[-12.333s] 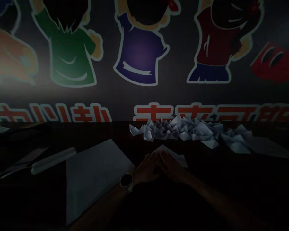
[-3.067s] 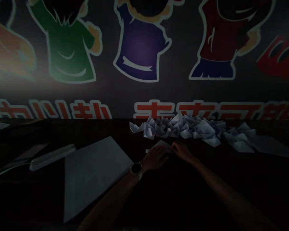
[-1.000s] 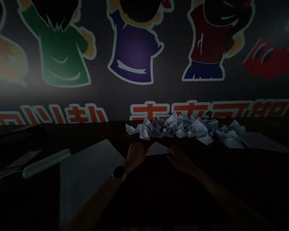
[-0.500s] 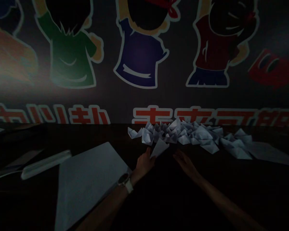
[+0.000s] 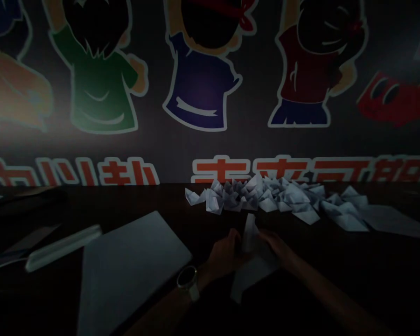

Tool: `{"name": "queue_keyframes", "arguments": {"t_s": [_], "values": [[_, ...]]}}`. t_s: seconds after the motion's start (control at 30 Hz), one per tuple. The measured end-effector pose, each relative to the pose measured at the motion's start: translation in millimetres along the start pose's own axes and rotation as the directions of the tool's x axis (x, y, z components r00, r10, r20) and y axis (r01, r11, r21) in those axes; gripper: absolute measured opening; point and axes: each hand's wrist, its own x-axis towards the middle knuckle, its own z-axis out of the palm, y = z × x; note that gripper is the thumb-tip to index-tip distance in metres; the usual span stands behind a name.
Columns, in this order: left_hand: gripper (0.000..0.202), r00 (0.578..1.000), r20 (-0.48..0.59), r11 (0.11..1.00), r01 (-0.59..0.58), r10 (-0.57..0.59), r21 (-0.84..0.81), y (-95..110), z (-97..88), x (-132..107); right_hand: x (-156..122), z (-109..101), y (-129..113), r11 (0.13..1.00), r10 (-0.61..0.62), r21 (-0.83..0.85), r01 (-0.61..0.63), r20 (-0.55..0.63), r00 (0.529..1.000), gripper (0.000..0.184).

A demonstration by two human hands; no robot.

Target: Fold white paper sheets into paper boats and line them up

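A partly folded white sheet of paper (image 5: 257, 270) is between my two hands, above the dark table. My left hand (image 5: 226, 254), with a watch (image 5: 187, 277) on its wrist, is closed on the paper's left side. On the other side, my right hand (image 5: 278, 247) grips the paper near its upper right edge; its fingertips are partly hidden behind it. One narrow flap of the sheet sticks up between the hands. Just beyond lies a heap of folded paper boats (image 5: 252, 193). The dim light hides the finer creases.
A stack of white paper (image 5: 133, 270) lies to the left, beside a white bar-shaped object (image 5: 63, 247) with a cable. At the far right is a flat white sheet (image 5: 395, 221). Behind the table stands a wall (image 5: 154, 107) with cartoon figures and red lettering.
The folded paper has come nearer to me, away from the heap, and looks more spread. My right hand, which was apart from it, now holds it along with my left.
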Motion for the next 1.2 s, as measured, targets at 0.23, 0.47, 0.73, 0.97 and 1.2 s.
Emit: {"name": "queue_keyframes", "arguments": {"t_s": [0.23, 0.47, 0.73, 0.97, 1.2], "values": [[0.031, 0.998, -0.064, 0.985, 0.013, -0.024, -0.173, -11, 11.6, 2, -7, 14, -14, 0.999, -0.044, -0.005, 0.045, 0.094, 0.995, 0.037], [0.029, 0.969, -0.183, 0.869, 0.057, -0.168, -0.491, -25, 23.8, 15, -11, 23, -1, 0.980, -0.141, -0.131, 0.153, 0.093, 0.986, 0.039], [0.039, 0.964, -0.122, 0.683, 0.076, -0.238, -0.726, -22, 17.2, 17, -9, 22, -2, 0.981, -0.121, -0.162, 0.110, -0.057, 0.991, 0.040], [0.033, 0.971, -0.143, 0.658, 0.018, -0.190, -0.753, -12, 16.9, 13, -13, 22, -13, 0.903, -0.342, -0.283, 0.322, -0.024, 0.939, 0.036], [0.041, 0.969, -0.139, 0.703, 0.047, -0.205, -0.710, -15, 18.8, 13, -24, 22, -19, 0.763, -0.424, -0.477, 0.436, 0.140, 0.895, 0.042]]}}
